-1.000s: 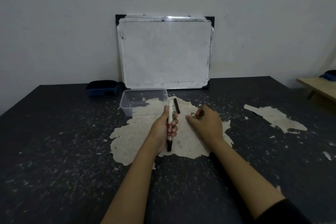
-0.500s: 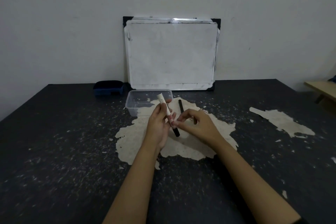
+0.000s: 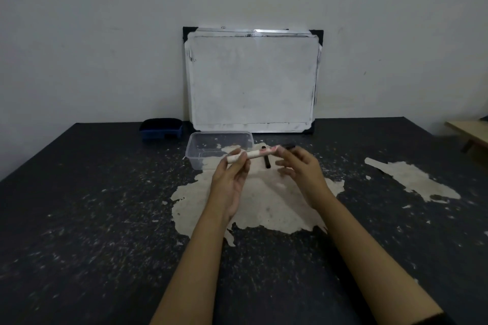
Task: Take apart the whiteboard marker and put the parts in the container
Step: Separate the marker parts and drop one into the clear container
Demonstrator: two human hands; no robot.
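My left hand holds the white whiteboard marker by its left end, level and a little above the table. My right hand pinches the marker's right end, where a black tip sticks out past the fingers. A slim black part lies on the table just behind the marker, right of the container. The clear plastic container stands open behind my left hand, and I see no parts inside it.
A whiteboard leans on the wall behind the container, and a blue eraser sits to its left. The dark table has pale worn patches. A wooden bench corner shows at the far right.
The marker has turned from upright in my left hand to level. My right hand left the table and came onto the marker's black end. Both hands have risen.
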